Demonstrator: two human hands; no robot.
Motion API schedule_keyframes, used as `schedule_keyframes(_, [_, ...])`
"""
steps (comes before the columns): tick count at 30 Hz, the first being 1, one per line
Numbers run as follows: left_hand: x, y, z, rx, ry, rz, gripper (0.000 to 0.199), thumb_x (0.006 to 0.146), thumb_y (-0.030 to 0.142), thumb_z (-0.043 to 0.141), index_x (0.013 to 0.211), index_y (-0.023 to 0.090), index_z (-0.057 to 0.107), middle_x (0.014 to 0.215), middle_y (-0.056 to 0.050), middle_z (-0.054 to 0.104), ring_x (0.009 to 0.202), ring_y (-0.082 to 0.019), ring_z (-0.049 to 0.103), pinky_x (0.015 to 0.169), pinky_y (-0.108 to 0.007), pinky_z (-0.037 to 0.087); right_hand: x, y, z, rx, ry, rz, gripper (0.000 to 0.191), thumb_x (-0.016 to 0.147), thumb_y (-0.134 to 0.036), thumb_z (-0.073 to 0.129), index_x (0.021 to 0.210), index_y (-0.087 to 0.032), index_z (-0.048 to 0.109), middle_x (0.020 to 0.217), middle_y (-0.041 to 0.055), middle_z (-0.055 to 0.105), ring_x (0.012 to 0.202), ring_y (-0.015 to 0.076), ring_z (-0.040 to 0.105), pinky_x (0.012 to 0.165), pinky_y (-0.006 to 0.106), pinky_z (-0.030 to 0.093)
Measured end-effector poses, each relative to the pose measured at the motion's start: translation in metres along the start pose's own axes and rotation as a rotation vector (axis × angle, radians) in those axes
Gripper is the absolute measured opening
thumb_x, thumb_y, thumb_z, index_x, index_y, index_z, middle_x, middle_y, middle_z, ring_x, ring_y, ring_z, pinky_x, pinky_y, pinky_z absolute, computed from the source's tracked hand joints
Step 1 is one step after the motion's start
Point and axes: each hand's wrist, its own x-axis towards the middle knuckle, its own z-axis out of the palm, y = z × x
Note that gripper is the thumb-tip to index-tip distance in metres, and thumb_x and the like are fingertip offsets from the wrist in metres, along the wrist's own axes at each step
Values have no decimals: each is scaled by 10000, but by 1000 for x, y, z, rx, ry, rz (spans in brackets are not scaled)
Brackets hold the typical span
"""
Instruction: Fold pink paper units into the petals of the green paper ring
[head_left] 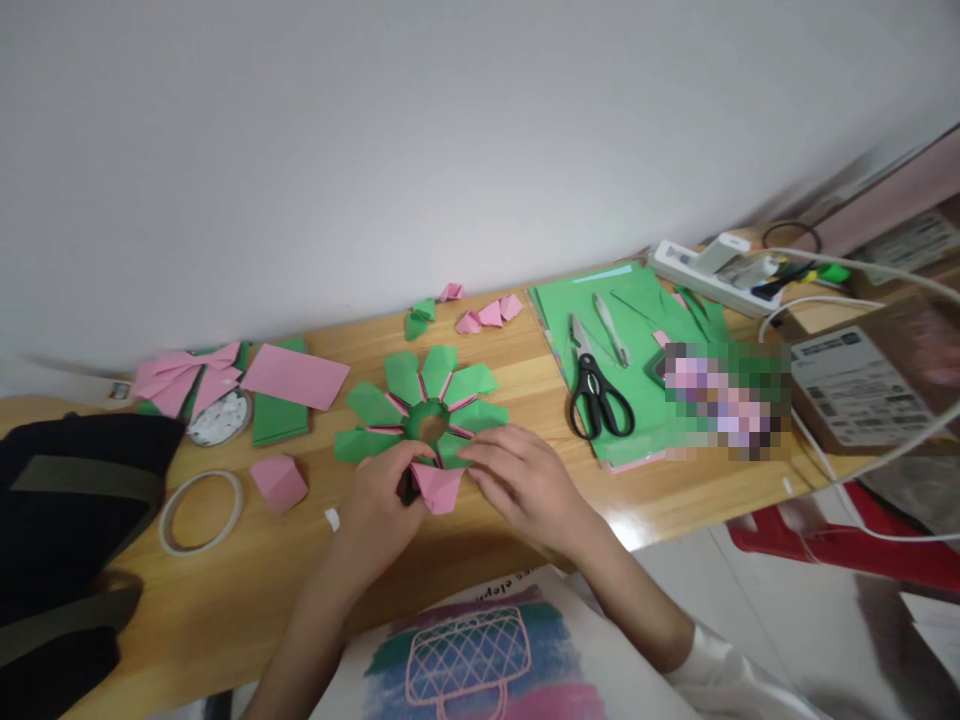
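Observation:
A ring of folded green paper petals (403, 377) with pink edges between them lies on the wooden table, around a round opening. At its near side is a pink folded piece (439, 488). My left hand (386, 505) is closed on the ring's near left part, with its fingertips against the pink piece. My right hand (523, 485) has its fingers on the green petals at the near right, close to the pink piece; whether they pinch the paper is hard to tell. Both hands partly cover the near petals.
Black-handled scissors (592, 390) and a cutter (611, 330) rest on green sheets (646, 400) at the right. A tape roll (201, 512), a loose pink piece (279, 483) and a pink sheet (296, 376) are at the left. A power strip (716, 280) and a box (862, 380) stand far right.

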Motion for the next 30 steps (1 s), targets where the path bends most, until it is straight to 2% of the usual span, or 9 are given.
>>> schedule_keyframes(2, [0,0,1,-3,0,-6,285,663,157,474,889,204,640,850,-22,729,739,-208,661,665,-327,483,0,3,-8,-18,144,59,210,912,-164,505,1076,-218,626,1002,73,704,924,197,647,794,356,528])
schedule_keyframes(4, [0,-1,1,-7,-12,-12,262,669,167,493,875,207,649,841,-19,727,737,-208,653,663,-323,479,-4,16,-23,-107,355,183,209,904,-160,493,1053,-226,624,970,71,699,929,203,644,819,370,518])
schedule_keyframes(6, [0,-1,1,-10,-15,-15,229,677,182,514,860,209,651,837,-18,723,740,-209,645,656,-318,474,-13,40,-42,-308,537,377,189,892,-217,501,1032,-218,629,964,85,688,924,228,638,822,404,509])
schedule_keyframes(8, [0,-2,1,-14,-19,-23,209,679,184,522,842,210,650,838,-19,719,751,-211,641,650,-313,469,-27,71,-62,-516,635,517,248,864,-294,495,1047,-182,619,992,124,674,966,277,621,862,475,482])
schedule_keyframes(11, [0,-2,0,-26,-48,-29,195,674,168,515,814,208,645,829,-21,713,764,-214,641,640,-305,455,-52,114,-85,-690,623,593,384,832,-367,492,1128,-143,588,1085,185,648,1070,340,579,946,552,413])
schedule_keyframes(15, [0,-1,0,-6,-55,-4,186,675,163,513,803,210,640,816,-15,717,763,-217,649,638,-307,440,-72,142,-90,-723,571,639,563,817,-487,487,1218,-96,548,1168,222,618,1163,376,518,986,577,370])
schedule_keyframes(20, [2,2,-1,57,-47,61,205,663,124,481,778,224,618,796,-2,721,733,-205,660,658,-304,444,-74,142,-81,-731,593,680,604,825,-476,495,1244,-43,530,1196,261,599,1170,391,515,995,595,355])
schedule_keyframes(26, [3,1,-2,82,-99,113,199,692,106,477,776,233,606,775,5,715,711,-200,655,639,-288,445,-74,132,-81,-722,623,618,521,841,-429,497,1249,-106,501,1135,207,640,1116,370,550,960,573,388])
schedule_keyframes(30, [4,2,-2,87,-113,105,189,707,100,492,774,225,616,784,-2,721,722,-201,656,660,-304,445,-78,135,-80,-747,644,656,510,804,-393,520,1206,-80,523,1142,235,624,1133,391,539,960,577,389])
